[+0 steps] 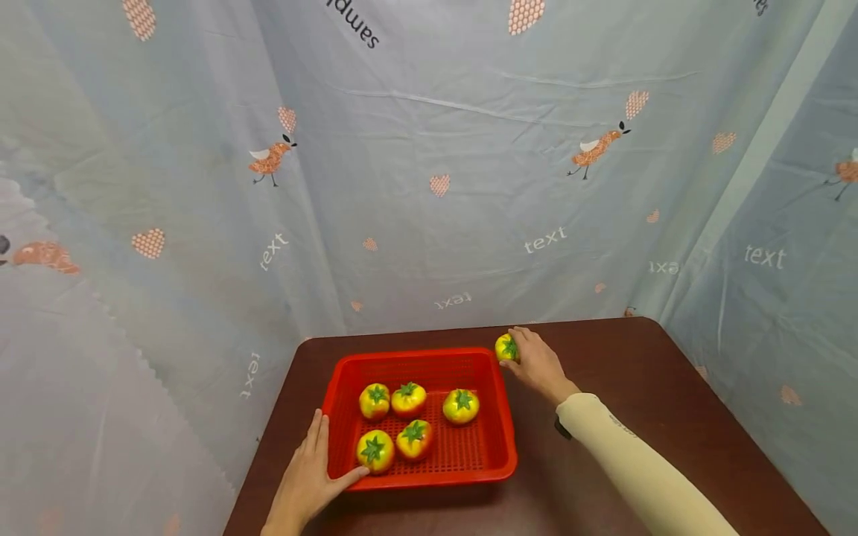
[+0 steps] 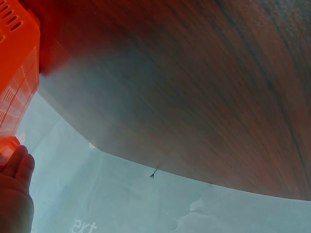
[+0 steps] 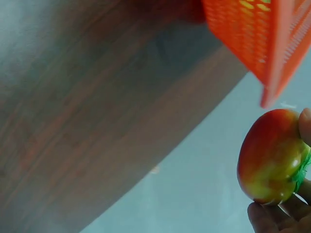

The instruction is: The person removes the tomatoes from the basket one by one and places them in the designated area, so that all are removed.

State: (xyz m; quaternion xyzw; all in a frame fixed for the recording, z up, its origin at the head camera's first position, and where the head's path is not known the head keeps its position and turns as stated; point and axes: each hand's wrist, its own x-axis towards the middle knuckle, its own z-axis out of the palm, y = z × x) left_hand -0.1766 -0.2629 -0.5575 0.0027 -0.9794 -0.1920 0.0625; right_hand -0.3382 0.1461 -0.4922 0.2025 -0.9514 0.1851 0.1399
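Cloth (image 1: 402, 253) with printed birds and hearts hangs around, probably so that the background is simple. In front of it is the brown surface (image 1: 623, 365), which carries the red basket (image 1: 415, 353). The basket lies flat with its top open, so everything inside can be reached from above.

The left hand (image 1: 308, 469) is at the near left corner of the basket, with straight fingers along the left side and the thumb across the near rim. Its grip is apart; I judge that this light contact serves to steady the basket against sliding. The right hand (image 1: 540, 366) is outside, by the far right corner, and its grip is clamped on one fruit, with thumb and fingers on different sides, which suits a body so round and smooth.

This held fruit (image 1: 504, 348), red and yellow with a green leafy top, is outside the basket, near its rim; how high above the surface, I cannot tell. Five other fruits (image 1: 413, 441) lie inside the basket, four toward the left and one toward the right; the walls, it seems, prevent them from rolling away.
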